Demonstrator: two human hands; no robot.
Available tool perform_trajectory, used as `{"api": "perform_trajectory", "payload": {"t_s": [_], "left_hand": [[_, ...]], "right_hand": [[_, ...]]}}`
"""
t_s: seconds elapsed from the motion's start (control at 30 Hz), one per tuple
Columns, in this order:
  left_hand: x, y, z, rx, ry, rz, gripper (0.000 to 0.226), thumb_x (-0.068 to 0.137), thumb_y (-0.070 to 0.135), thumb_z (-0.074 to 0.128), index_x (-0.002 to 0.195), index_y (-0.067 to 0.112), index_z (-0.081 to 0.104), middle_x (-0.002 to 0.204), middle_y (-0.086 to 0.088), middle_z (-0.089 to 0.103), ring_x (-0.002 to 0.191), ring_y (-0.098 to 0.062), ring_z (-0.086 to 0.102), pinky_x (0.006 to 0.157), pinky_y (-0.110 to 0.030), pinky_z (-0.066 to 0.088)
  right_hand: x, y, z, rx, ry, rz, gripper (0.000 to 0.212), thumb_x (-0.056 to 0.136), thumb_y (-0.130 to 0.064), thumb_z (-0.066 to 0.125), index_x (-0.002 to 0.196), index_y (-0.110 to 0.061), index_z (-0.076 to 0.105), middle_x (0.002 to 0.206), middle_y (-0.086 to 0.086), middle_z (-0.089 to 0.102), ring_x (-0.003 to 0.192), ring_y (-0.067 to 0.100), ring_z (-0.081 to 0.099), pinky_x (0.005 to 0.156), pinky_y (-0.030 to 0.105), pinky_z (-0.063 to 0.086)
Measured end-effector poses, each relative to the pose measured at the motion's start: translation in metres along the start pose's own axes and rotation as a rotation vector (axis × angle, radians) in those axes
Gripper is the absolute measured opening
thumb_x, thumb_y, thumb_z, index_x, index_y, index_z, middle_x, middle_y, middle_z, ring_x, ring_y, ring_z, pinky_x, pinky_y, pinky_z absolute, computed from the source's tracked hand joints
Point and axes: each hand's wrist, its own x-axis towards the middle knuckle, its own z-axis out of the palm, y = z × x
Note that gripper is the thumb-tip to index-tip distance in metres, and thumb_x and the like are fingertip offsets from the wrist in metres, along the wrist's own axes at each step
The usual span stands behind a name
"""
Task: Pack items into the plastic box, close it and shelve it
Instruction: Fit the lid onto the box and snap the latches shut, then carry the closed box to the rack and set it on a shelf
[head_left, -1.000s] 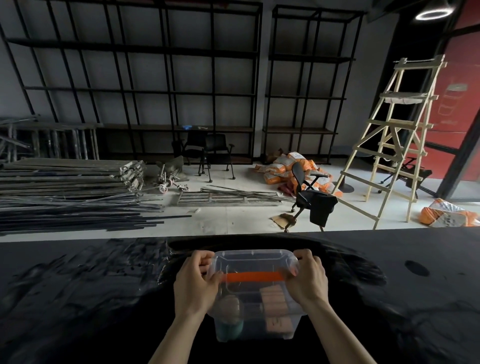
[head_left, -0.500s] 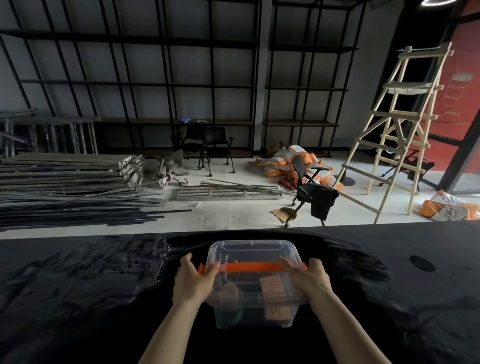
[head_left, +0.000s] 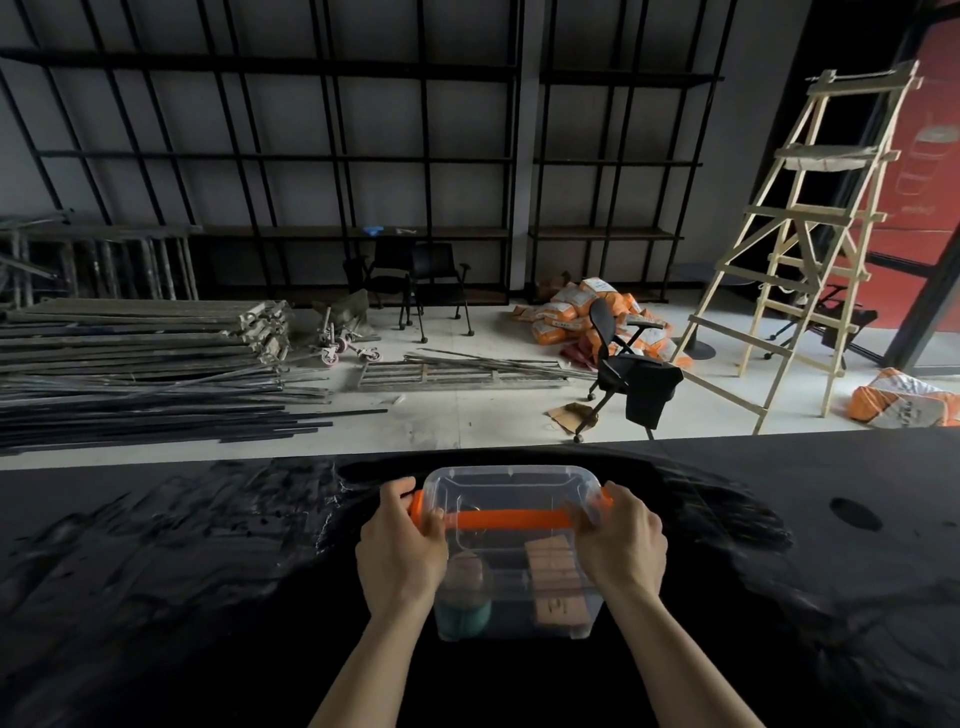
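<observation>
Contents blurred through the lidded clear plastic box (head_left: 511, 551), perhaps a teal jar and tan packets, box gripped between left hand (head_left: 400, 553) and right hand (head_left: 621, 545), fingers curled over orange handle (head_left: 506, 518) ends

Clear glossy plastic box (head_left: 511, 491), matt orange plastic handle (head_left: 506, 518), glossy black tabletop (head_left: 156, 571)

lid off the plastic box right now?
No, the clear lid sits on the plastic box, with the left hand and right hand gripping its two ends.
</observation>
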Motion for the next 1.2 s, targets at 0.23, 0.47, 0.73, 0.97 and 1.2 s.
{"api": "perform_trajectory", "payload": {"t_s": [0.23,0.47,0.73,0.97,1.2], "left_hand": [[0.002,0.000,-0.001,0.047,0.004,0.082,0.027,0.085,0.025,0.072,0.102,0.031,0.052,0.091,0.013,0.072,0.080,-0.011,0.066,0.066,-0.022,0.039],[-0.005,-0.003,0.004,0.015,-0.076,0.071,0.041,0.091,0.045,0.060,0.124,0.023,0.051,0.119,0.003,0.065,0.089,-0.011,0.061,0.070,-0.026,0.043],[-0.007,-0.014,0.020,-0.492,-0.237,-0.183,0.066,0.085,0.033,0.071,0.145,0.026,0.045,0.145,0.000,0.046,0.132,-0.019,0.046,0.110,-0.042,0.038],[-0.002,-0.002,0.031,-0.592,-0.351,-0.216,0.066,0.086,0.023,0.070,0.146,0.030,0.044,0.146,0.003,0.048,0.131,-0.018,0.048,0.110,-0.042,0.039],[-0.041,0.049,0.067,-0.598,-0.546,-0.126,0.070,0.088,0.026,0.069,0.150,0.028,0.037,0.150,0.000,0.042,0.132,-0.021,0.047,0.108,-0.045,0.042]], "right_hand": [[0.000,0.000,-0.001,-0.088,0.013,-0.073,0.031,0.090,-0.038,0.067,0.113,-0.018,0.068,0.109,0.007,0.071,0.099,0.034,0.068,0.069,0.033,0.042],[0.001,0.005,0.003,0.102,-0.051,0.005,0.052,0.088,-0.039,0.072,0.131,-0.017,0.054,0.126,0.005,0.063,0.110,0.031,0.064,0.077,0.033,0.041],[0.006,0.019,-0.001,0.438,-0.276,0.138,0.070,0.087,-0.049,0.071,0.148,-0.029,0.043,0.121,0.004,0.068,0.084,0.011,0.066,0.058,0.021,0.048],[0.000,0.040,-0.009,0.764,-0.315,0.258,0.085,0.082,-0.038,0.079,0.155,-0.037,0.034,0.147,-0.002,0.053,0.128,0.023,0.057,0.106,0.051,0.050],[-0.002,0.091,-0.068,0.723,-0.107,0.315,0.080,0.082,-0.035,0.078,0.152,-0.034,0.041,0.144,-0.003,0.057,0.126,0.020,0.059,0.105,0.045,0.051]]}}
